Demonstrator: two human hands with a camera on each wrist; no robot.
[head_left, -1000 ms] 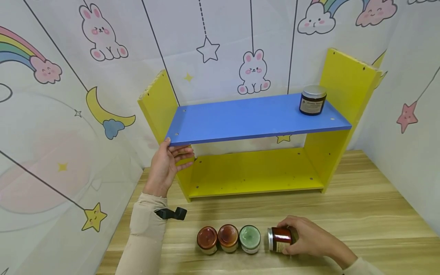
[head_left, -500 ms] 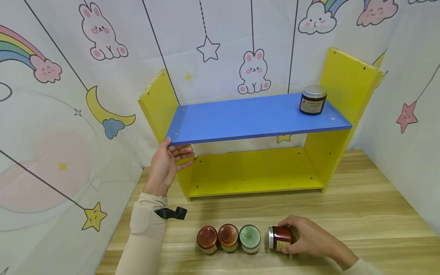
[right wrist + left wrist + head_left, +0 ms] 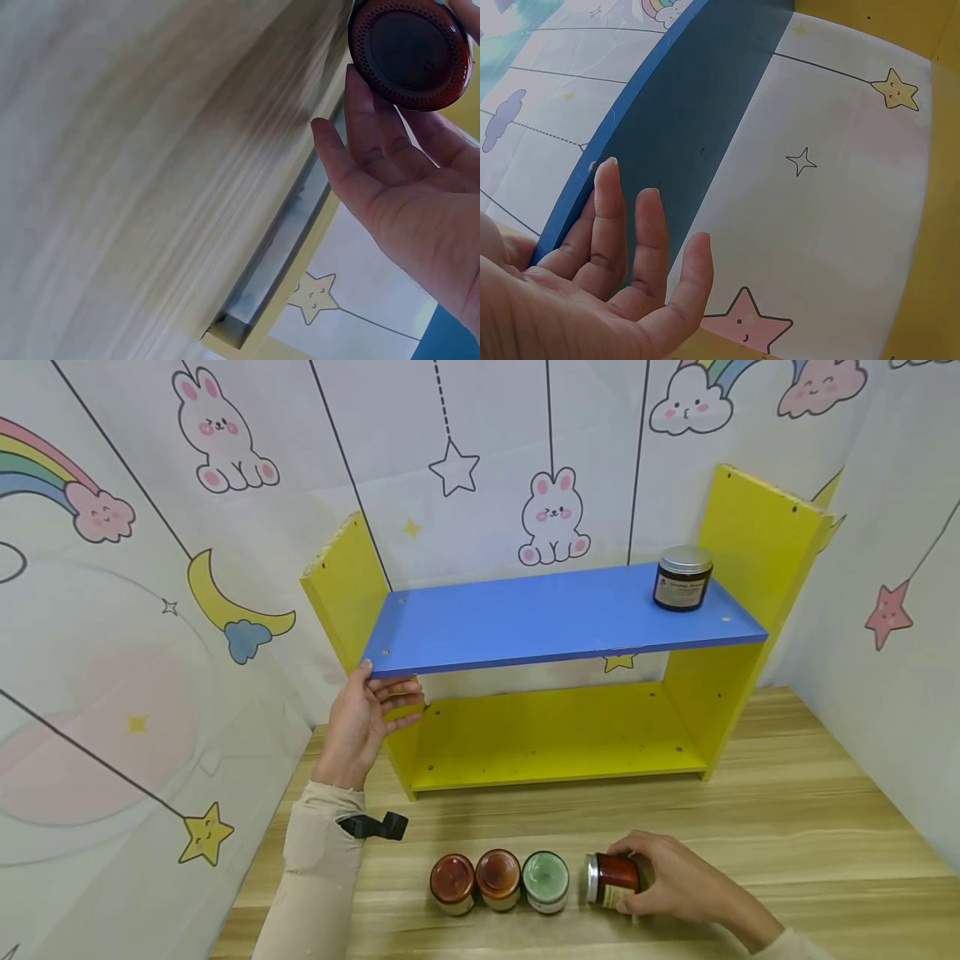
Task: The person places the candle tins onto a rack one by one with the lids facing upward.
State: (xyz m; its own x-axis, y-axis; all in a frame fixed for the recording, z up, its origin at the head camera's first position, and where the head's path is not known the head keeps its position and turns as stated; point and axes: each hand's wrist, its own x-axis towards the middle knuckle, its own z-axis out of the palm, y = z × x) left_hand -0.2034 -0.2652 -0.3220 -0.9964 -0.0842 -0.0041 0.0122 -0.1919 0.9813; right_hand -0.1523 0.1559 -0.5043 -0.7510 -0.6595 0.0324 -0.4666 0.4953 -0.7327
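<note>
My right hand [image 3: 678, 878] grips a dark red glass jar [image 3: 617, 878] with a silver lid, tipped on its side with the lid toward the left. In the right wrist view the round base of this jar [image 3: 409, 54] faces the camera, between thumb and fingers. At the left front corner of the blue shelf board [image 3: 525, 614], my left hand [image 3: 358, 722] holds the edge, thumb on top and fingers below. The left wrist view shows the fingers [image 3: 651, 232] loosely spread under the board. Left of the held jar stand two reddish jars [image 3: 453, 878] [image 3: 498, 875] and a green jar [image 3: 546, 877].
A dark jar [image 3: 682, 581] with a silver lid stands on the right end of the blue board. Yellow side panels [image 3: 757, 543] and a yellow bottom board [image 3: 547, 739] frame the shelf unit on the wooden table [image 3: 810, 810]. Printed white sheets [image 3: 480, 460] hang behind.
The right hand and the jar in it have shifted very slightly to the right. The left hand stays at the board's corner.
</note>
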